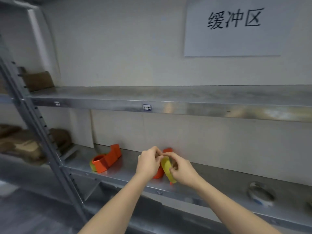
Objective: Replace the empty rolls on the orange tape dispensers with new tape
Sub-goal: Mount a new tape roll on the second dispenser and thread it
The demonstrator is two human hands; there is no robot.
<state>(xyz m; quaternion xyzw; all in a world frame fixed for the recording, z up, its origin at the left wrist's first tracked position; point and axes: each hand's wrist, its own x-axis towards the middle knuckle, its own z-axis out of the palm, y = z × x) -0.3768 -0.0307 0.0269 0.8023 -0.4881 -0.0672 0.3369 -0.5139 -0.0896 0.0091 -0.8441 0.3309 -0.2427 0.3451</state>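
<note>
Over the lower metal shelf [128, 173] both hands work on one orange tape dispenser [159, 173], mostly hidden behind them. My left hand [148, 162] grips the dispenser from the left. A yellowish tape roll [167, 168] stands on edge in my right hand [181, 168], pressed against the dispenser. Fingertips of both hands meet at the roll's top. A second orange dispenser [107, 158], with yellowish tape in it, lies on the shelf to the left, apart from my hands.
A grey ring-shaped roll [260, 193] lies at the shelf's right end. An upper shelf [168, 98] hangs above. Brown folded cardboard [38, 81] and brown bundles [22, 144] sit at the left by the slotted upright [43, 132]. A paper sign [234, 26] is on the wall.
</note>
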